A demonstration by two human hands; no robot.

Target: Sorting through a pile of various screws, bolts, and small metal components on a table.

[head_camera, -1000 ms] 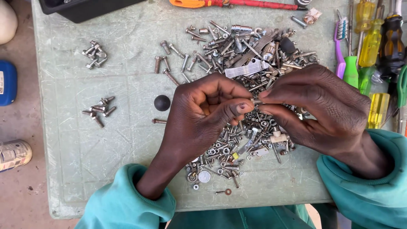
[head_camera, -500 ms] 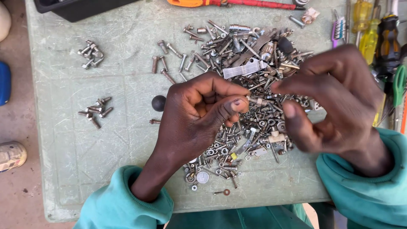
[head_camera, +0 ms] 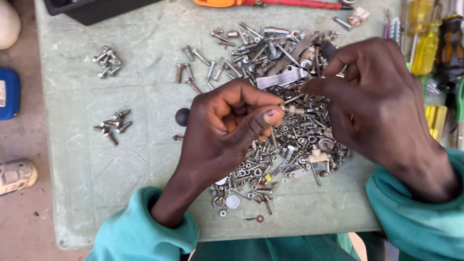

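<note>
My left hand [head_camera: 227, 123] is curled over the middle of a pale green table [head_camera: 96, 169], thumb and fingers pinched on a small bolt [head_camera: 290, 109] that sticks out to the right. My right hand [head_camera: 377, 106] hovers just right of it, fingers bent and apart, fingertips near the bolt's end; whether it holds something small is not visible. Under both hands lies a big heap of mixed screws, nuts and washers [head_camera: 290, 145].
Two small sorted groups of bolts lie at the left [head_camera: 107, 62] [head_camera: 112, 126], with a row of longer bolts [head_camera: 193, 72] near the heap. A black round knob [head_camera: 181, 116] sits beside my left hand. Screwdrivers with yellow handles [head_camera: 427, 48] line the right edge. A black tray [head_camera: 96, 9] is at the top.
My right hand has come off the bolt and lifted up and to the right, its fingers spreading. My left hand keeps its pinch on the bolt, nearly still.
</note>
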